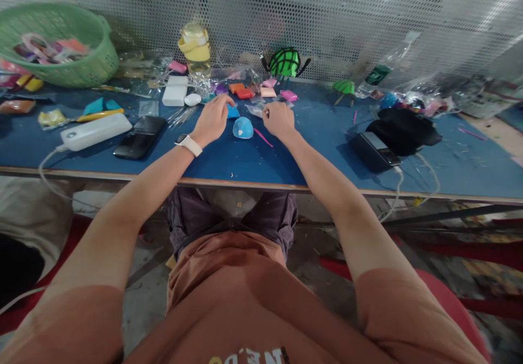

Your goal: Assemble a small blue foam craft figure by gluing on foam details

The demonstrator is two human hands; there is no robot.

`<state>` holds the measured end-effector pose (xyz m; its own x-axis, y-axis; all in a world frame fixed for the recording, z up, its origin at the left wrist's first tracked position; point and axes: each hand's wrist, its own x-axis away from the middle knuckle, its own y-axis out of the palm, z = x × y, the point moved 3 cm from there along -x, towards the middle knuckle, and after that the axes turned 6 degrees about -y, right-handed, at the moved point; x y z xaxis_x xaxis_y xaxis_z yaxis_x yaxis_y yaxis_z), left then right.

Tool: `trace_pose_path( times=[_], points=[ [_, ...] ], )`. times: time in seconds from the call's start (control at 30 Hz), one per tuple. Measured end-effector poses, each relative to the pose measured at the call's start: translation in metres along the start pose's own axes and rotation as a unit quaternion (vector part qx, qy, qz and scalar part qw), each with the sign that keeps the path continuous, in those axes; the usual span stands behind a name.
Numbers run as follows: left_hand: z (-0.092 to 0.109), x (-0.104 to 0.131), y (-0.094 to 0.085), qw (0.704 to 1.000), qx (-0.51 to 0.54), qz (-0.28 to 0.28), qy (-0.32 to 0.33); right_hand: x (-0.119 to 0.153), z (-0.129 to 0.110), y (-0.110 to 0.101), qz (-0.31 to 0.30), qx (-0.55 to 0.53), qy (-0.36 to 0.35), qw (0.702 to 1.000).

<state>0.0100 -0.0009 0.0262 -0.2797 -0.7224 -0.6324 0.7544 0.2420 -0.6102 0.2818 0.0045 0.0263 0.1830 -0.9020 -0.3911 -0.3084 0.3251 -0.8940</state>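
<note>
My left hand (213,119), with a watch on its wrist, curls over a piece of blue modelling clay (232,111), fingertips against its left side. Fingers bent inward, my right hand (280,119) is closed at the edge of a clear plastic wrapper (256,109); its fingertips are partly hidden. Between the hands, nearer to me, a rounded blue clay dome (243,128) with a small white spot rests on the blue table (253,165). A thin pink modelling tool (263,138) lies just right of the dome.
Clay packs (245,92), a yellow-banded bottle (196,50) and a green-and-black clay figure (285,63) stand behind. A phone (140,137), white power bank (96,131) and green basket (77,70) lie left. Right are a black box (375,151) and plastic bottle (382,72).
</note>
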Motion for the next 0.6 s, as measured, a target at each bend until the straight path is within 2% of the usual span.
trace_pose_path(
  times=[0.07, 0.17, 0.23, 0.33, 0.4, 0.5, 0.6],
  points=[
    [-0.006, -0.001, 0.002, 1.0, -0.001, -0.004, 0.001, -0.003, 0.006, 0.0, 0.018, -0.032, -0.001, 0.999],
    [-0.01, -0.001, 0.002, 1.0, 0.004, -0.001, -0.005, -0.007, 0.009, -0.001, 0.057, -0.143, -0.026, 0.988],
    [-0.007, 0.0, 0.002, 1.0, 0.001, 0.003, -0.018, -0.007, 0.005, -0.002, 0.078, -0.241, -0.049, 0.966],
    [0.008, 0.004, 0.002, 0.999, -0.019, 0.014, -0.023, 0.0, -0.011, -0.007, 0.085, -0.355, -0.061, 0.929],
    [0.022, 0.007, 0.002, 0.999, -0.028, 0.019, -0.011, 0.009, -0.029, -0.011, 0.07, -0.38, -0.075, 0.919],
    [0.039, 0.01, 0.002, 0.999, -0.036, 0.019, -0.001, 0.021, -0.054, -0.016, 0.036, -0.353, -0.114, 0.928],
    [0.043, 0.01, -0.001, 0.998, -0.041, 0.04, -0.008, 0.027, -0.065, -0.019, 0.015, -0.337, -0.141, 0.931]
  ],
)
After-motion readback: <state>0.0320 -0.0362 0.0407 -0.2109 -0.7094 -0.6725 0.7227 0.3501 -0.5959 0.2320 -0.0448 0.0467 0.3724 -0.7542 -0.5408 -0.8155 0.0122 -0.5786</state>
